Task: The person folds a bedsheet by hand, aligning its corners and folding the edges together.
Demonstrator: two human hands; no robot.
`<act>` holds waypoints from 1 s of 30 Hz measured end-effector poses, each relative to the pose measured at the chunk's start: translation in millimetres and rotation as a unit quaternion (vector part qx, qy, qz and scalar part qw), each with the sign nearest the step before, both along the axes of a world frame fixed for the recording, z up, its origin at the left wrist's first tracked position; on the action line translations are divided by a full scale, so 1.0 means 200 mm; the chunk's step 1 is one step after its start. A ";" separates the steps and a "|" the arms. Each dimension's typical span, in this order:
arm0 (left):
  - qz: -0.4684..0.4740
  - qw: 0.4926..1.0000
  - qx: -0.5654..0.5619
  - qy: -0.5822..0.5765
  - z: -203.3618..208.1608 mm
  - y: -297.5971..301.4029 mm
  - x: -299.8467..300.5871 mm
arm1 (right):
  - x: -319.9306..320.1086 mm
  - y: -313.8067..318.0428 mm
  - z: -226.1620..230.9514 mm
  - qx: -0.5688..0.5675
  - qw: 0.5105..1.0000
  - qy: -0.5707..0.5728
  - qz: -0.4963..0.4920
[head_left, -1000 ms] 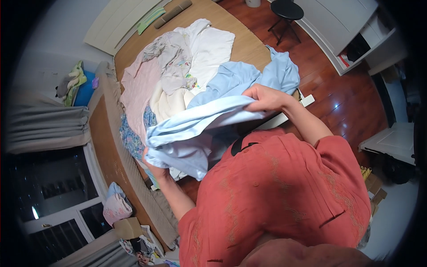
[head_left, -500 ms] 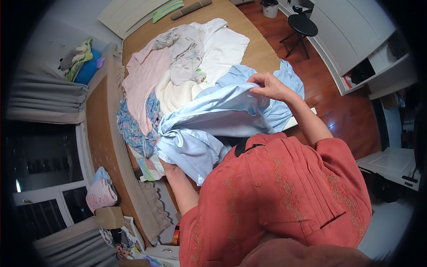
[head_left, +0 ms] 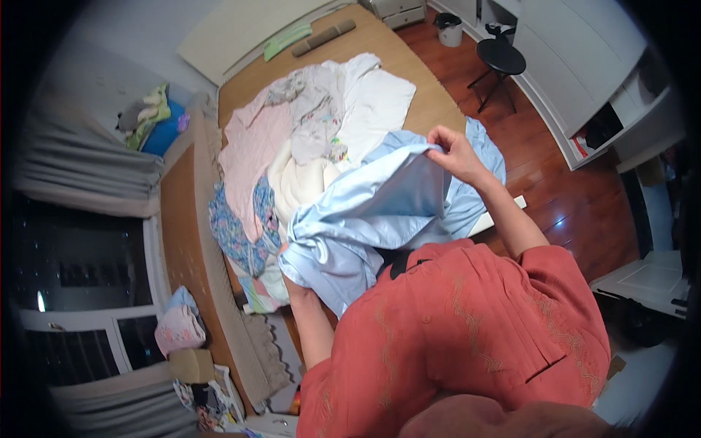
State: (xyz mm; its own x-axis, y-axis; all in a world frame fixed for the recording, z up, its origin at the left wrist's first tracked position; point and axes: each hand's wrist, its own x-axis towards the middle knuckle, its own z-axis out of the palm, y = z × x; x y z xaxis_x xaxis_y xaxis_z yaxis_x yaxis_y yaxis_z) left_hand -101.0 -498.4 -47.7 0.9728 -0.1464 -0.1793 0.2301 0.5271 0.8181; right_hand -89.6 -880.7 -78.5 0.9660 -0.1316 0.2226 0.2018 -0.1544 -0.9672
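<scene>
A light blue satiny cloth (head_left: 372, 208) is stretched between my two hands above the foot of the bed. My right hand (head_left: 456, 155) pinches its upper edge between thumb and fingers, raising it. Under the cloth's left end is my left hand (head_left: 293, 283), mostly covered, where the fabric bunches into a gathered knot; it seems to grip the cloth from beneath. More light blue cloth hangs down at the bed's right corner. I cannot tell what kind of item it is.
Pink clothing (head_left: 255, 135), a grey patterned garment (head_left: 314, 109), white cloth (head_left: 383, 102) and blue floral fabric (head_left: 244, 223) lie on the bed (head_left: 420, 69). A black stool (head_left: 501, 57) and a bin (head_left: 449, 33) stand right of it. A windowsill ledge (head_left: 179, 212) runs along the left.
My right hand has raised the cloth's edge slightly and drawn it right, opening the fabric wider. My left hand stays at the bunched end. The whole view has shifted a little.
</scene>
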 end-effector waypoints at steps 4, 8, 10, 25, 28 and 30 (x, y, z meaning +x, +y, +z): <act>-0.028 0.998 0.050 -0.002 -0.06 -0.07 0.00 | 0.03 -0.08 -0.15 -0.149 0.986 -0.067 -0.020; -0.055 0.995 0.083 -0.008 -0.07 -0.11 0.02 | -0.07 -0.02 -0.18 -0.150 0.983 0.038 0.099; -0.065 0.993 0.096 -0.012 -0.09 -0.14 0.02 | -0.09 0.00 -0.19 -0.215 0.961 0.095 0.147; -0.139 0.979 0.148 -0.002 -0.17 -0.30 0.10 | -0.15 0.09 -0.37 -0.157 0.962 0.112 0.195; -0.145 0.977 0.156 0.000 -0.18 -0.30 0.10 | -0.15 0.11 -0.36 -0.148 0.963 0.102 0.201; -0.148 0.977 0.154 0.000 -0.17 -0.31 0.11 | -0.15 0.13 -0.36 -0.123 0.973 0.039 0.194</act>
